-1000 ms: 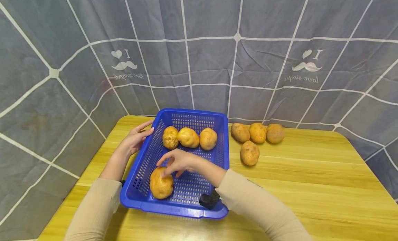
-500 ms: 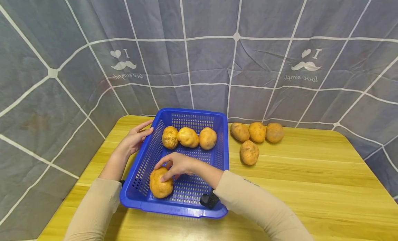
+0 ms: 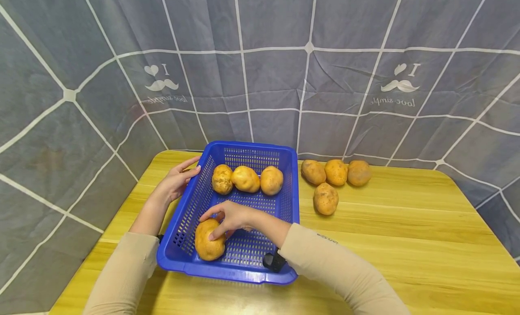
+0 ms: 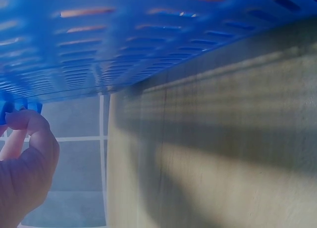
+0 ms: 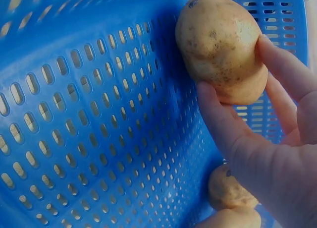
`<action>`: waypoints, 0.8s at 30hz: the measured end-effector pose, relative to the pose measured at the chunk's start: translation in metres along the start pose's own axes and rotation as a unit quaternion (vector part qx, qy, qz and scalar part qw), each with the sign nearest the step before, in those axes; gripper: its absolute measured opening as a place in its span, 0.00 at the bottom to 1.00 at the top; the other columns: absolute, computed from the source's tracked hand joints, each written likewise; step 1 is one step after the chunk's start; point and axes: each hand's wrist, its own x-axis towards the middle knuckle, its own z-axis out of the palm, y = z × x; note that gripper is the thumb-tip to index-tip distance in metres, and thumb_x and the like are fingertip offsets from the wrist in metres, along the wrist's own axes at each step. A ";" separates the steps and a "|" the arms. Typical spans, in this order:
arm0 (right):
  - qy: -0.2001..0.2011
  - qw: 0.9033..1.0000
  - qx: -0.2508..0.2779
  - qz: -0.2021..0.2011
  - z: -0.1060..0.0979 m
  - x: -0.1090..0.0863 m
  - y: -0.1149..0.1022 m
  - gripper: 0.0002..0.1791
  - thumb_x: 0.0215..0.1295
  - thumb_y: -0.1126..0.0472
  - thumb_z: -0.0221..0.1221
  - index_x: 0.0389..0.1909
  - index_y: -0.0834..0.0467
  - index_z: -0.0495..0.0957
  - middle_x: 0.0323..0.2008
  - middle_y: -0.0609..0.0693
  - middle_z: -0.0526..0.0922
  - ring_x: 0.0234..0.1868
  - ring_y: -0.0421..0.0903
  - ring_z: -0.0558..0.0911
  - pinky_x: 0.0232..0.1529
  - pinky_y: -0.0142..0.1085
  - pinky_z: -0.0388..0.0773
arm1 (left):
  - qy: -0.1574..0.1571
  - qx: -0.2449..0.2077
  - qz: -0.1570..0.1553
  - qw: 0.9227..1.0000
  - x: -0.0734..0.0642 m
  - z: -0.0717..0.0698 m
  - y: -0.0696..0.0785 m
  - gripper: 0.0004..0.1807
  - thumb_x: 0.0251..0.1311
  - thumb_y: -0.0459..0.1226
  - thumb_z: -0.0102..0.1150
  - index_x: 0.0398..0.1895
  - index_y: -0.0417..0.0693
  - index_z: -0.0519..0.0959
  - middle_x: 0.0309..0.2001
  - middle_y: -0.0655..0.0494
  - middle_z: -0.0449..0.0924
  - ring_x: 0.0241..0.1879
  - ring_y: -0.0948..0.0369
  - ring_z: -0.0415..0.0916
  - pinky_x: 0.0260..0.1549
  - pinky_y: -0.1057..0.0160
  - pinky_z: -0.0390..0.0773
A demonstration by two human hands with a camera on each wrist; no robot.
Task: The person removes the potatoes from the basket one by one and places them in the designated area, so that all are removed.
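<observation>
My right hand (image 3: 236, 215) holds a large potato (image 3: 208, 248) inside the blue plastic basket (image 3: 227, 273), near its front left corner. In the right wrist view, the thumb presses one side of this potato (image 5: 218, 47) and the fingers bear on the other. On the left, my left hand (image 3: 174, 185) grips the basket's side rim, thumb at the edge; the left wrist view catches part of that hand (image 4: 32, 163) by the blue rim. Three more potatoes, a left one (image 3: 222, 179), a middle one (image 3: 246, 179) and a right one (image 3: 271, 180), lie in a row at the basket's back.
Right of the basket, three potatoes (image 3: 336, 172) sit in a row at the table's back edge, with another potato (image 3: 326, 199) in front of them. The wooden table (image 3: 390, 224) meets a grey checked curtain (image 3: 276, 80) behind. A black wrist camera (image 3: 274, 261) overhangs the basket's front right corner.
My right hand has settled closer around the front potato, its fingers and thumb now against the sides. The left hand has stayed on the rim, and the basket has hardly moved.
</observation>
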 end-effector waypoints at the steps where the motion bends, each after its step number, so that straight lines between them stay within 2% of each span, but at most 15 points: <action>1: -0.003 1.000 0.002 -0.002 0.000 0.000 0.000 0.26 0.47 0.79 0.65 0.51 0.64 0.77 0.31 0.51 0.78 0.29 0.42 0.78 0.29 0.41 0.82 | 0.000 -0.002 0.001 1.000 0.000 0.000 0.000 0.36 0.66 0.32 0.50 0.73 0.46 0.48 0.34 0.58 0.81 0.33 0.62 0.81 0.33 0.64 0.82; 5: -0.018 1.000 0.008 -0.004 0.000 0.000 -0.001 0.26 0.46 0.81 0.65 0.49 0.64 0.78 0.32 0.52 0.76 0.29 0.42 0.78 0.28 0.38 0.82 | 0.003 -0.001 0.001 1.000 0.000 0.000 0.001 0.35 0.66 0.32 0.50 0.73 0.45 0.48 0.34 0.58 0.81 0.32 0.62 0.81 0.32 0.64 0.81; 15: -0.033 0.999 0.006 -0.021 -0.001 -0.002 -0.004 0.25 0.47 0.79 0.65 0.49 0.63 0.78 0.32 0.52 0.76 0.27 0.43 0.78 0.27 0.38 0.81 | 0.003 0.009 0.000 1.000 -0.002 0.001 0.000 0.36 0.65 0.33 0.52 0.73 0.46 0.49 0.35 0.59 0.81 0.35 0.62 0.81 0.34 0.63 0.82; 24: -0.040 0.999 0.005 -0.018 -0.004 -0.007 -0.014 0.26 0.48 0.77 0.66 0.51 0.60 0.78 0.39 0.53 0.75 0.30 0.44 0.78 0.32 0.41 0.82 | 0.002 0.015 0.000 1.000 -0.002 0.001 0.001 0.36 0.65 0.33 0.52 0.73 0.47 0.48 0.35 0.59 0.81 0.34 0.62 0.81 0.34 0.63 0.82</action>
